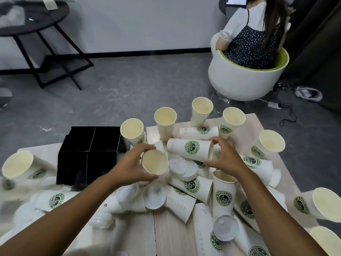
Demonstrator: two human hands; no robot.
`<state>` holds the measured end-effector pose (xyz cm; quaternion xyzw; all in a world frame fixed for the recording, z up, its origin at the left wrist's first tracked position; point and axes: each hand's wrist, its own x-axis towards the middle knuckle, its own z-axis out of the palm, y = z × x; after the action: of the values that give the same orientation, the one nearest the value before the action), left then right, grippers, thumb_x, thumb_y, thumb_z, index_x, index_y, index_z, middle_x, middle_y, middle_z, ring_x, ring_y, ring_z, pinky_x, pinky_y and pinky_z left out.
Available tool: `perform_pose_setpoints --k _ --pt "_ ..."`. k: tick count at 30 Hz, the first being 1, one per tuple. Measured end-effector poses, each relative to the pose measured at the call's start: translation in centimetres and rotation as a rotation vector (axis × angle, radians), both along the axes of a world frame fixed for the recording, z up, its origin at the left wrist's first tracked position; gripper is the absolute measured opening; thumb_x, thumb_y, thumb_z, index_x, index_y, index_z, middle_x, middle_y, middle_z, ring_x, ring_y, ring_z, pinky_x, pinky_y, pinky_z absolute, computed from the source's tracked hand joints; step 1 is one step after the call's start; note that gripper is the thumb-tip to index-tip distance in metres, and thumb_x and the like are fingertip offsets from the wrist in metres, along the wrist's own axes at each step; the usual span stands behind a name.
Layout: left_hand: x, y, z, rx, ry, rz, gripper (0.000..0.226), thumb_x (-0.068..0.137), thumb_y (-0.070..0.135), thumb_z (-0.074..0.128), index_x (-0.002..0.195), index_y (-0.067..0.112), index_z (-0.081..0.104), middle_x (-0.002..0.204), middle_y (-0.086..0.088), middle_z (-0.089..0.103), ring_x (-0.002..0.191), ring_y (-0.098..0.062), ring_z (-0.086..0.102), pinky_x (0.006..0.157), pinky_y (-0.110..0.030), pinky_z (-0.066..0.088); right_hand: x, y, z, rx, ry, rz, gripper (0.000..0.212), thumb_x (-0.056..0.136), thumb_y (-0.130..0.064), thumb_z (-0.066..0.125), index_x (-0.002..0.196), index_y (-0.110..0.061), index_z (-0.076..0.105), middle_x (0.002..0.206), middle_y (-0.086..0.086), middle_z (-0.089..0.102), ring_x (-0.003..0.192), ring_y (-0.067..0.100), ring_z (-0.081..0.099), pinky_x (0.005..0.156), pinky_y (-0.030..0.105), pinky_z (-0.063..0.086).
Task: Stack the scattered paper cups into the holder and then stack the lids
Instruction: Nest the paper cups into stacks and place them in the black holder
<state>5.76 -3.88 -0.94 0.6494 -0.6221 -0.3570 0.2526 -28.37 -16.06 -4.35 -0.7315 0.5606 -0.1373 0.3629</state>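
On the pale wooden table, left of the heap, we see the black compartment holder with no cups in it, and just right of it our left hand curls its fingers and thumb round a paper cup whose mouth faces us. Clear plastic lids lie between our hands. Further right, our right hand grips the rim end of a logo-printed cup lying on its side, amid scattered cups.
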Motion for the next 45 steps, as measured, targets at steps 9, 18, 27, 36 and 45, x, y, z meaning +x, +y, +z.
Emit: perform_pose_setpoints --k 9,18,27,36,45 --pt "3.1 5.7 7.7 -0.275 0.048 0.054 0.093 0.056 0.031 0.104 0.136 0.029 0.057 0.133 0.018 0.061 0.126 -0.008 0.060 0.104 -0.020 0.048 2.3 6.6 10.6 -0.302 -0.272 -0.007 0.084 0.063 -0.020 0.098 0.132 -0.039 0.054 0.129 -0.031 0.051 0.115 -0.003 0.056 0.091 0.025 0.049" --pt "8.4 16.2 12.9 -0.414 0.081 0.170 0.090 0.055 0.035 0.101 0.133 0.037 0.056 0.135 0.018 0.059 0.127 -0.006 0.058 0.103 -0.016 0.046 11.5 17.8 20.2 -0.348 -0.472 0.233 0.084 0.057 -0.044 0.090 0.134 -0.036 0.057 0.133 -0.016 0.054 0.126 0.012 0.056 0.102 0.030 0.047" --pt "14.1 26.2 15.1 -0.483 0.140 0.378 0.089 0.052 0.029 0.099 0.130 0.035 0.059 0.121 0.027 0.065 0.114 0.000 0.063 0.095 -0.020 0.053 19.4 28.5 23.8 -0.327 -0.602 0.462 0.083 0.059 -0.046 0.088 0.135 -0.030 0.060 0.136 -0.005 0.055 0.127 0.021 0.056 0.093 0.016 0.047" --pt "17.6 30.1 17.3 -0.577 0.271 0.495 0.092 0.046 0.045 0.093 0.132 0.033 0.062 0.124 0.011 0.071 0.115 -0.006 0.067 0.099 -0.026 0.054 24.0 32.7 20.7 -0.322 -0.395 0.582 0.087 0.062 -0.050 0.092 0.139 -0.035 0.055 0.136 -0.013 0.051 0.130 0.011 0.052 0.103 0.023 0.046" --pt "16.6 32.1 20.0 -0.694 0.437 0.456 0.090 0.052 0.036 0.093 0.135 0.026 0.059 0.131 0.002 0.068 0.122 -0.016 0.066 0.100 -0.022 0.053 25.1 34.4 14.3 -0.237 -0.128 0.595 0.087 0.064 -0.054 0.093 0.137 -0.050 0.045 0.130 -0.026 0.035 0.128 -0.008 0.034 0.103 0.004 0.028"
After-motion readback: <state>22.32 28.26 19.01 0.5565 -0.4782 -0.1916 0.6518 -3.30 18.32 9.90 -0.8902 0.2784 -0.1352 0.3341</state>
